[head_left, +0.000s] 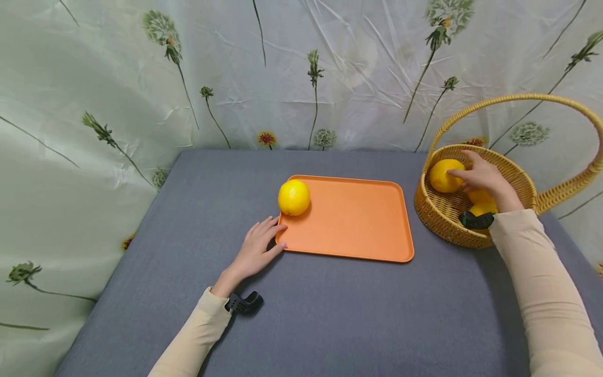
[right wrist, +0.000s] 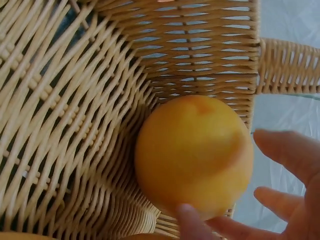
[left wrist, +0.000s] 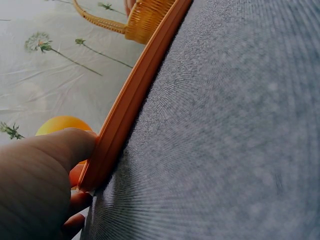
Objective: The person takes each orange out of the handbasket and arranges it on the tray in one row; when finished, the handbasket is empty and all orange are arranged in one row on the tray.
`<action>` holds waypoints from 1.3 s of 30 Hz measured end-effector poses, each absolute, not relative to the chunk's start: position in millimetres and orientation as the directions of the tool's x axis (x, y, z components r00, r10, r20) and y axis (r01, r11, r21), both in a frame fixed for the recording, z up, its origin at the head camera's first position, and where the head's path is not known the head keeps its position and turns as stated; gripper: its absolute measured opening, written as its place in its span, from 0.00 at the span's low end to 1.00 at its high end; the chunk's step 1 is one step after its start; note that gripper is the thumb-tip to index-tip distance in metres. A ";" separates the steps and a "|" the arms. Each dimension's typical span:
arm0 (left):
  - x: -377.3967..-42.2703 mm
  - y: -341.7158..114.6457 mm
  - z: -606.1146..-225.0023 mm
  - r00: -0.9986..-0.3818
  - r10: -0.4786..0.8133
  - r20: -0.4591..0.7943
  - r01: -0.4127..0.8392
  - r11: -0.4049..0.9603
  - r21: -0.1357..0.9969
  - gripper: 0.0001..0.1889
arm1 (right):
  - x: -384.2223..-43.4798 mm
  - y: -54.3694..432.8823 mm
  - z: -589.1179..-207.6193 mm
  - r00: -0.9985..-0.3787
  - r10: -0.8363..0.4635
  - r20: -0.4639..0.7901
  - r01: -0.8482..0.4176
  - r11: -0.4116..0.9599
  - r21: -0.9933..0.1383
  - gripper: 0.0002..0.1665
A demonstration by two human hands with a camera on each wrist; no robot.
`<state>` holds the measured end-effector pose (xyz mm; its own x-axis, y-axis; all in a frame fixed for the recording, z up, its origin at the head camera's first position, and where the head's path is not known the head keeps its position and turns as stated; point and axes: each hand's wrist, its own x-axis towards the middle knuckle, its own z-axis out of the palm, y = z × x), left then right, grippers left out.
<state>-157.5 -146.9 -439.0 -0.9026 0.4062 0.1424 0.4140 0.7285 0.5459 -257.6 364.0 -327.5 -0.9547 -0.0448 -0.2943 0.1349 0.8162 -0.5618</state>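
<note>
An orange tray [head_left: 348, 220] lies on the table, with one yellow-orange round fruit, like an orange [head_left: 294, 197], at its far left corner. My left hand [head_left: 258, 246] touches the tray's near left corner, its fingers mostly straight and the thumb [left wrist: 75, 145] on the rim. Over at the right, my right hand [head_left: 481, 175] reaches into a wicker basket [head_left: 433, 214] with fingers spread. Beside it, another orange [right wrist: 195, 157] sits against the basket wall; one fingertip is right at its surface in the right wrist view. More oranges [head_left: 481, 201] lie under that wrist, partly hidden.
The basket's tall arched handle [head_left: 513, 98] rises over the right arm. A grey cloth [head_left: 358, 314] covers the table, and a flower-printed curtain [head_left: 264, 94] hangs behind and to the left. Both wrists wear black straps [head_left: 244, 302].
</note>
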 end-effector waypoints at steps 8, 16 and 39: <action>-156.8 -145.8 -438.0 -0.905 0.401 0.145 0.410 0.728 0.549 0.25 | -262.6 360.8 -341.1 -0.937 -0.115 -0.330 0.123 0.775 -0.620 0.52; -156.8 -147.6 -440.2 -0.905 0.398 0.153 0.413 0.729 0.545 0.25 | -266.3 357.9 -347.0 -0.948 -0.104 -0.299 0.112 0.774 -0.624 0.57; -157.2 -147.0 -436.7 -0.902 0.405 0.151 0.417 0.724 0.550 0.24 | -254.8 362.5 -333.5 -0.966 -0.064 -0.250 0.109 0.776 -0.621 0.52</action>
